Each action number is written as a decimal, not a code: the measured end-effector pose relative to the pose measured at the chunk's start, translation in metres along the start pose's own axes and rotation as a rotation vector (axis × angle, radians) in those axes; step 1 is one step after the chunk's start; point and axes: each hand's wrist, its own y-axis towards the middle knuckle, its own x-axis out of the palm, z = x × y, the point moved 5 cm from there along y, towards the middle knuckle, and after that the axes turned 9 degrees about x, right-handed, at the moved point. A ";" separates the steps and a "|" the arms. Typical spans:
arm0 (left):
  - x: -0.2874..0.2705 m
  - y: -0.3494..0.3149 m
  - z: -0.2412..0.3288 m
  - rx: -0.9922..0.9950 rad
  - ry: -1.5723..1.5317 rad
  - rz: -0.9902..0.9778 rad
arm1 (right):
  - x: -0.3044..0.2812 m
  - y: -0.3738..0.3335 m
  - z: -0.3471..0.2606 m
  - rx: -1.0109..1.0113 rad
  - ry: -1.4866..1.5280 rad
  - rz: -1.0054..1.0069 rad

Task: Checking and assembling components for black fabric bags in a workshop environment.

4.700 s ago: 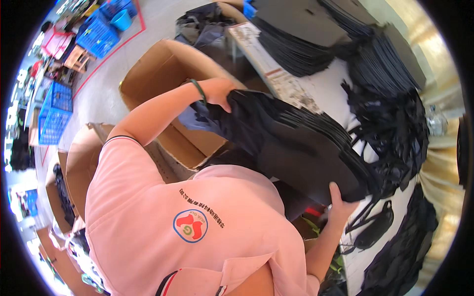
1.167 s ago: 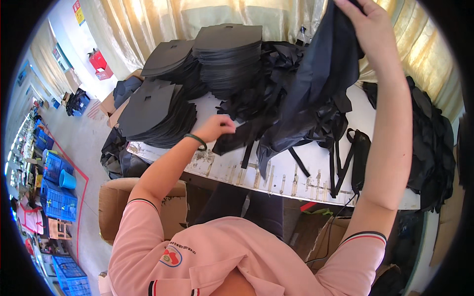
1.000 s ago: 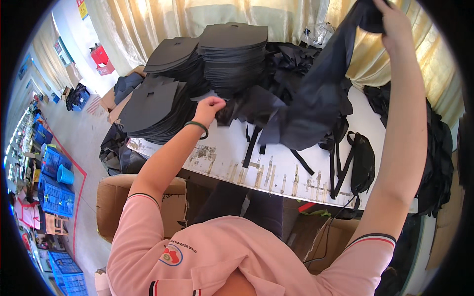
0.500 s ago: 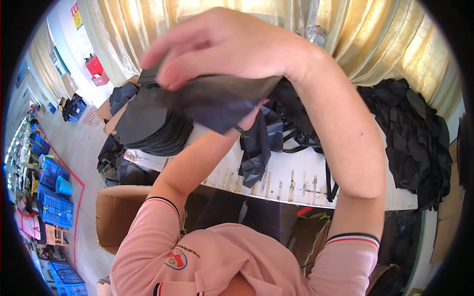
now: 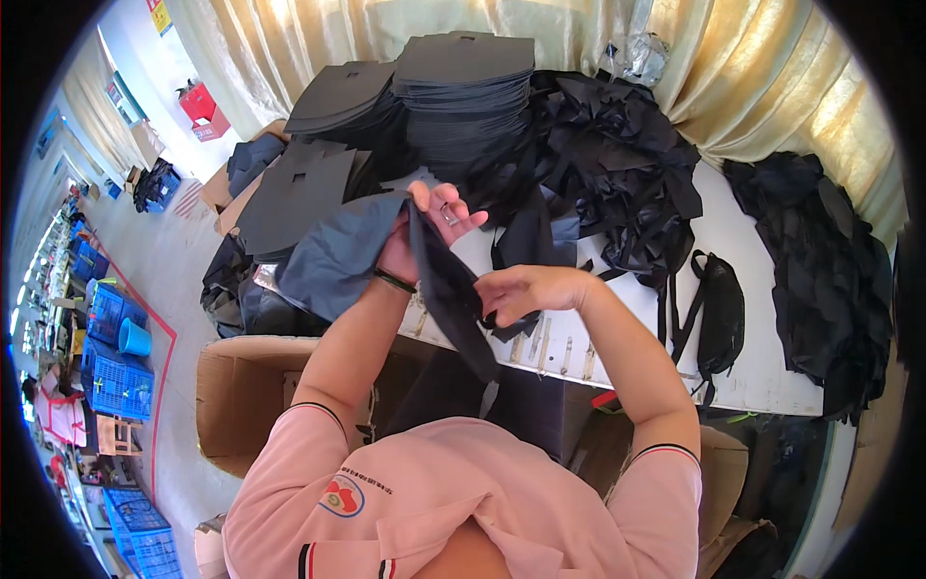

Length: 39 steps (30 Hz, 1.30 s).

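Over the worktop's (image 5: 767,338) near edge, the right hand (image 5: 540,291) has thumb and fingers clamped on a hanging edge of a black cloth (image 5: 449,294). Just beyond, the left hand (image 5: 443,214) has its fingers apart, the cloth draped over hand and wrist. It looks light, limp and perhaps slippery; a pinch at an edge should suit it. A black pouch (image 5: 721,314) lies toward the near right corner; beyond, a dark fabric heap (image 5: 627,145) and black panel stacks (image 5: 463,92) line the far edge.

On the pink shirt (image 5: 453,458) we see a round, blue-ringed emblem (image 5: 342,496) beside a line of dark lettering (image 5: 371,473); on the white wall (image 5: 154,72), a red-and-yellow sign (image 5: 159,13) too small to read.
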 end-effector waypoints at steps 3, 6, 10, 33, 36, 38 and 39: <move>0.011 -0.004 0.010 0.098 -0.066 -0.194 | 0.002 0.020 0.001 -0.107 -0.070 0.123; 0.021 -0.014 0.027 0.129 -0.025 -0.202 | -0.013 0.013 -0.007 -0.219 -0.030 0.433; 0.001 -0.036 0.053 0.174 -0.003 -0.181 | -0.019 0.005 -0.027 0.084 -0.054 0.494; 0.044 -0.058 0.043 -0.317 1.177 0.090 | 0.002 -0.088 -0.222 -0.352 -1.313 1.133; 0.104 0.007 0.034 0.262 1.600 -0.144 | 0.025 -0.072 -0.239 -0.280 -1.522 1.114; 0.103 0.026 0.013 0.451 1.671 -0.172 | 0.044 -0.062 -0.250 -0.299 -1.753 1.153; 0.092 0.032 0.013 0.523 1.706 -0.207 | 0.054 -0.063 -0.254 -0.233 -1.764 1.139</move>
